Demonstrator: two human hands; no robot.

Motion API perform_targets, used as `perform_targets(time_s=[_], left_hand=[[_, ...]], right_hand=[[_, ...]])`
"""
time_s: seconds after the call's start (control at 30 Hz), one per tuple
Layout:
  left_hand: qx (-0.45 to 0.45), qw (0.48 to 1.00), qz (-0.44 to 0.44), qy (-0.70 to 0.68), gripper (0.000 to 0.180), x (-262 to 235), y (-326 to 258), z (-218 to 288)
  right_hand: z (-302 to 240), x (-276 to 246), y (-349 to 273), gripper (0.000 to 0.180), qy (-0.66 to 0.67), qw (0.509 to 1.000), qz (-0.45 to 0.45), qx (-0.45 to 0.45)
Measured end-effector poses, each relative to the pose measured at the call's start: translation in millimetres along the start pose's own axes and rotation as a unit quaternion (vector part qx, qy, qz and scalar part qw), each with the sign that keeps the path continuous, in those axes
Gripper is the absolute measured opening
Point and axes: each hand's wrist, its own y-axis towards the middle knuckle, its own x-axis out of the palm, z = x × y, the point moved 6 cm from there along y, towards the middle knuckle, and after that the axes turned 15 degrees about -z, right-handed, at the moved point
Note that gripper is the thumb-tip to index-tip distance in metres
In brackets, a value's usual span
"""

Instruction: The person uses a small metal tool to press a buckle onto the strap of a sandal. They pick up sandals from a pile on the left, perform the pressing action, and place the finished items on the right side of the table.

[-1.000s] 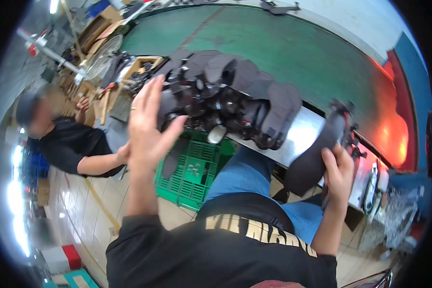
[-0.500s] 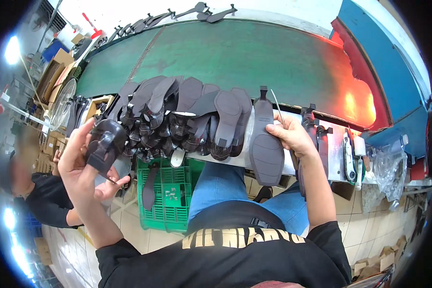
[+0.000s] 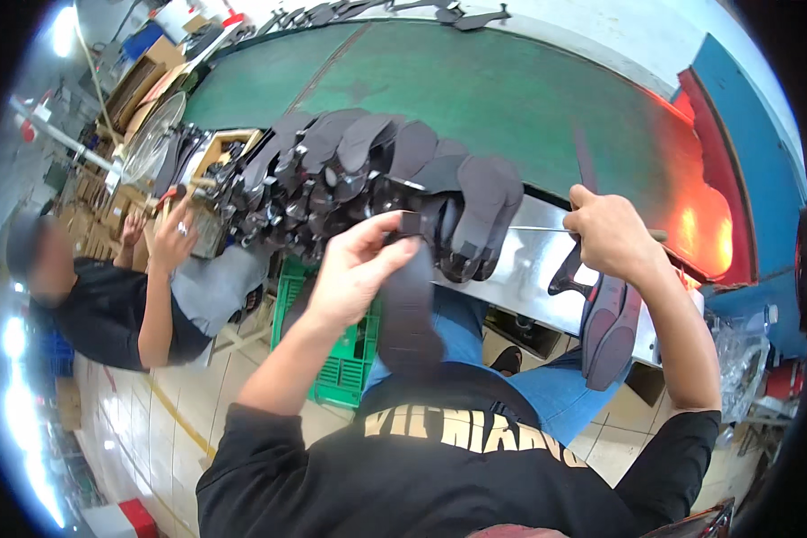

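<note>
My left hand [image 3: 354, 273] pinches a dark shoe sole [image 3: 411, 318] at its small heel end, and the blurred sole hangs down in front of my lap. My right hand [image 3: 611, 231] is closed round an awl [image 3: 531, 229], its thin metal shaft pointing left and its handle end showing right of the fist. A dark narrow strip [image 3: 585, 154] rises just beyond that hand; whether the fingers touch it I cannot tell. Below the right hand, black shoes with soles [image 3: 611, 336] lie along the metal ledge [image 3: 529, 262].
A large pile of dark soles and shoes [image 3: 368, 139] covers the ledge's left part. Behind runs a green conveyor belt [image 3: 475, 81], with a red glowing heater [image 3: 708, 224] at its right. A green crate [image 3: 336, 381] stands below. At left sits a co-worker [image 3: 108, 305] holding a hammer [image 3: 170, 193].
My left hand has moved right and now holds a hanging sole instead of the dark shoe piece. My right hand has moved right and up with the awl. The view has shifted.
</note>
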Motion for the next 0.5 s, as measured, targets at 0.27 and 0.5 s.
perform_targets(time_s=[0.27, 0.5], left_hand=[[-0.210, 0.937, 0.024, -0.279, 0.027, 26.1, -20.4, -73.4], [-0.259, 0.894, 0.055, -0.361, 0.022, 35.5, -27.4, -93.5]], right_hand=[[-9.3, 53.7, 58.9, 0.032, 0.284, 0.937, 0.111, -0.172], [-8.6, 61.4, 24.9, 0.028, 0.393, 0.891, 0.209, -0.087]])
